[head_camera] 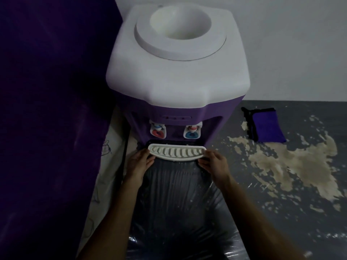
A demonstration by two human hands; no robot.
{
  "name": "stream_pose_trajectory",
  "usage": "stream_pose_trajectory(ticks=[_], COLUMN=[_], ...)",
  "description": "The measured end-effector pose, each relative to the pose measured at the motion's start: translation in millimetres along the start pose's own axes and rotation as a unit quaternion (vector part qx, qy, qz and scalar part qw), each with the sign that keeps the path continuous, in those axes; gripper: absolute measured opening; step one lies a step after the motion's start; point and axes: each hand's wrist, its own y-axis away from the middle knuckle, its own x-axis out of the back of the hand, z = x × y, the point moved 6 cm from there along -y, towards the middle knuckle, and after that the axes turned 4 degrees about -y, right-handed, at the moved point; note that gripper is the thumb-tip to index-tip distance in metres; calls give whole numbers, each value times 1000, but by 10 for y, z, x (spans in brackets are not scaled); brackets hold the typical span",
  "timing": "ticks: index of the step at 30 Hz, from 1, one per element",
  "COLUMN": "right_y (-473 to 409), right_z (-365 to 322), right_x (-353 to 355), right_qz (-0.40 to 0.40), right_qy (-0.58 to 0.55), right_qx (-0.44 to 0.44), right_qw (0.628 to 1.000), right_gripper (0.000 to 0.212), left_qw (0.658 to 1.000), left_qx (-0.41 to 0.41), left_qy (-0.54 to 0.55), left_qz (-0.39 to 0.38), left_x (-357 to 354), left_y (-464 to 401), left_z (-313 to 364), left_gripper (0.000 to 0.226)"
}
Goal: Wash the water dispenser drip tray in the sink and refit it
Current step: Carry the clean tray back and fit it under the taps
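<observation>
Two hands on white drip tray [176, 153], left hand [139, 162] gripping left end, right hand [213, 162] gripping right end, apparently.

A plain pale wall [281, 44] fills the upper right of the frame, dimly lit. A large dark purple surface [52, 109] takes up the whole left side. Across the lower right runs a dark grey floor [309, 231], its coating worn away in a wide beige patch [293, 166]. A folded purple cloth [266, 125] with black edging lies at right centre, touching the patch's upper edge.
</observation>
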Motion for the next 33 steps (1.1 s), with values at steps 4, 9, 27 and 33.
stream_pose_trajectory(ticks=[4, 9, 27, 33], right_y=[-24, -20, -139, -174], right_z=[52, 51, 153, 175], right_x=[-17, -103, -259, -267], right_qz=[30, 57, 117, 144], right_qy=[-5, -38, -121, -103], right_qx=[5, 10, -3, 7], right_qw=[1000, 998, 986, 984], right_gripper=[18, 15, 11, 12], left_qw=[1000, 999, 997, 997], left_qx=[-7, -16, -6, -1], left_qy=[-4, 5, 55, 54], left_qz=[11, 37, 47, 54], left_x=[-2, -1, -26, -57], left_y=[-84, -126, -248, -272], left_z=[-5, 49, 39, 23], left_gripper=[30, 29, 30, 27])
